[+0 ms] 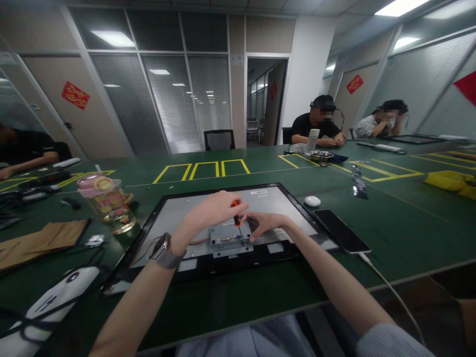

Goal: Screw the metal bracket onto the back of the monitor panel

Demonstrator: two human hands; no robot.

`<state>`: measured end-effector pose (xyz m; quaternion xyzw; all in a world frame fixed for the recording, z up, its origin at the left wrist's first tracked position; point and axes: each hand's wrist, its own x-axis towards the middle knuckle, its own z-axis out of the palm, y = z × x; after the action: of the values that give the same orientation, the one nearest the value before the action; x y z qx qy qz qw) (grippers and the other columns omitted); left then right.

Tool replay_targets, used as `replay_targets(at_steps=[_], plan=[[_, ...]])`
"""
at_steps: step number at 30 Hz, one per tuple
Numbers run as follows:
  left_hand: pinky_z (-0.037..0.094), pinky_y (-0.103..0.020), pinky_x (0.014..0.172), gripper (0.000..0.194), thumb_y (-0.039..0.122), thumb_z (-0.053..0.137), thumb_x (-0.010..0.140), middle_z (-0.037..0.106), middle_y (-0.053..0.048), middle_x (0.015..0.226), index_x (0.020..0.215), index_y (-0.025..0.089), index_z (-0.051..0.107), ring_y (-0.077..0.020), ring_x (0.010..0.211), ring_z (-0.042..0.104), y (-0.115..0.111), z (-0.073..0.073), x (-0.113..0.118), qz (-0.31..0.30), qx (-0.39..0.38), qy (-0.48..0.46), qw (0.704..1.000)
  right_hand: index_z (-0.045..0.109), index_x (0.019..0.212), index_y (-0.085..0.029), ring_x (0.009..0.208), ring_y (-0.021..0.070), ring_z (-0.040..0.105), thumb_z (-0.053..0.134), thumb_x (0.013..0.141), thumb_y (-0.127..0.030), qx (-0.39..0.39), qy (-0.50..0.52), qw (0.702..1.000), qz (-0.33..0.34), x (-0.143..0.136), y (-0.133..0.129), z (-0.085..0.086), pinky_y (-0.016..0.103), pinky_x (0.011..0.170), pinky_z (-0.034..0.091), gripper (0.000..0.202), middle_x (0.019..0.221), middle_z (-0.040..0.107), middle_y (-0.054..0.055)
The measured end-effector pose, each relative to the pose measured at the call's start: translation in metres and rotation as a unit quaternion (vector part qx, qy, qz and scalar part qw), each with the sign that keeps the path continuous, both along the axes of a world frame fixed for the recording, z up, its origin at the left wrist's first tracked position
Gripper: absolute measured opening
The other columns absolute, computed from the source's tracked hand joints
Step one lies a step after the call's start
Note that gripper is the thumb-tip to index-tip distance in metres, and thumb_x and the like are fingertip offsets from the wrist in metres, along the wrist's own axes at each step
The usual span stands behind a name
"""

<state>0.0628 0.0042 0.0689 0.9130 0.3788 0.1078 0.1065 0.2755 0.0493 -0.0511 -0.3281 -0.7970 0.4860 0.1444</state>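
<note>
Fingers of our left hand (pixel 211 208) grip the orange-and-black screwdriver (pixel 237 219) nearly upright, while our half-open right hand (pixel 266 223) seemingly steadies the grey rectangular metal box (pixel 223 233).

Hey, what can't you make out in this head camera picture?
- Tip of the screwdriver: head view, too small and blurred to tell whether it meets a screw.
- Its handle: head view, partly covered by the left hand.
- White label on the panel: head view, print too small.
- White device, lower left: head view, cut off by the picture's edge.

Matt metal panel (pixel 277 201), plastic-handled screwdriver (pixel 237 220), glossy phone (pixel 341 231)
</note>
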Motion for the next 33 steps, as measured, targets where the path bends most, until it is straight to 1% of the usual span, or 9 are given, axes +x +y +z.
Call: replay_targets(at_steps=[3,7,10,12,17,21,25,30,33], plan=[[0.033,-0.028,0.06,0.043,0.047,0.031,0.091,0.061,-0.004,0.071,0.08,0.018,0.061,-0.0166,0.064,0.052,0.002,0.0,0.001,0.006,0.016,0.011,1.0,0.05,0.109,-0.022,0.133,0.0268,0.029,0.084,0.051,-0.049,-0.005,0.012,1.0,0.011,0.001,0.002,-0.002,0.04,0.11,0.022,0.072,0.142,0.035,0.006],[0.034,-0.028,0.059,0.024,0.034,0.036,0.088,0.061,-0.003,0.076,0.096,0.019,0.054,-0.017,0.065,0.052,0.002,-0.001,0.0,0.022,-0.002,0.002,1.0,0.051,0.113,-0.022,0.132,0.028,0.029,0.084,0.052,-0.049,-0.003,0.002,1.0,0.013,0.001,0.001,0.0,0.04,0.109,0.023,0.075,0.142,0.036,0.006],[0.038,-0.028,0.063,0.018,0.026,0.043,0.082,0.062,-0.003,0.087,0.096,0.019,0.052,-0.0169,0.074,0.054,0.003,-0.002,0.0,-0.005,-0.041,-0.035,0.999,0.05,0.113,-0.022,0.129,0.0292,0.033,0.084,0.052,-0.048,-0.005,-0.009,1.0,0.005,0.001,0.0,0.002,0.041,0.107,0.026,0.075,0.138,0.039,0.007],[0.04,-0.028,0.068,0.016,0.027,0.044,0.082,0.061,-0.004,0.09,0.09,0.018,0.054,-0.0168,0.078,0.055,0.006,-0.003,0.001,-0.025,-0.051,-0.058,0.997,0.05,0.111,-0.021,0.127,0.0291,0.035,0.084,0.051,-0.048,-0.004,-0.009,1.0,0.002,0.0,-0.001,0.003,0.041,0.107,0.026,0.073,0.135,0.041,0.007],[0.042,-0.03,0.076,0.031,0.035,0.035,0.09,0.059,-0.005,0.09,0.084,0.016,0.059,-0.0166,0.081,0.055,0.013,-0.007,0.002,-0.071,-0.056,-0.083,0.992,0.051,0.108,-0.022,0.128,0.0278,0.035,0.084,0.049,-0.051,0.006,0.01,1.0,0.004,-0.002,-0.001,0.001,0.04,0.107,0.025,0.073,0.135,0.042,0.006],[0.042,-0.03,0.073,0.021,0.025,0.035,0.088,0.058,-0.004,0.09,0.095,0.017,0.054,-0.0157,0.079,0.053,0.013,-0.01,0.002,-0.069,-0.052,-0.088,0.992,0.052,0.109,-0.021,0.125,0.0286,0.037,0.083,0.049,-0.051,0.011,0.009,1.0,-0.002,-0.002,0.0,-0.001,0.04,0.106,0.027,0.074,0.13,0.045,0.006],[0.042,-0.029,0.07,0.017,0.024,0.04,0.085,0.058,-0.003,0.089,0.092,0.018,0.053,-0.0153,0.077,0.052,0.008,-0.009,0.005,-0.079,-0.072,-0.105,0.989,0.053,0.106,-0.02,0.121,0.0287,0.04,0.083,0.051,-0.047,0.018,-0.008,1.0,-0.003,-0.001,0.0,0.001,0.04,0.103,0.03,0.069,0.122,0.049,0.005],[0.043,-0.03,0.077,0.037,0.037,0.033,0.091,0.061,-0.004,0.085,0.081,0.016,0.062,-0.016,0.079,0.056,0.006,-0.007,0.007,-0.094,-0.086,-0.106,0.986,0.054,0.106,-0.021,0.12,0.027,0.04,0.083,0.052,-0.045,0.024,-0.001,1.0,0.003,-0.002,-0.001,0.002,0.037,0.104,0.029,0.066,0.122,0.048,0.004],[0.042,-0.03,0.077,0.034,0.031,0.032,0.091,0.062,-0.005,0.086,0.09,0.016,0.063,-0.0159,0.08,0.056,0.007,-0.005,0.006,-0.094,-0.078,-0.099,0.988,0.053,0.107,-0.021,0.119,0.0271,0.041,0.083,0.052,-0.045,0.026,-0.008,1.0,0.003,-0.001,-0.001,0.003,0.037,0.103,0.03,0.068,0.123,0.047,0.004]])
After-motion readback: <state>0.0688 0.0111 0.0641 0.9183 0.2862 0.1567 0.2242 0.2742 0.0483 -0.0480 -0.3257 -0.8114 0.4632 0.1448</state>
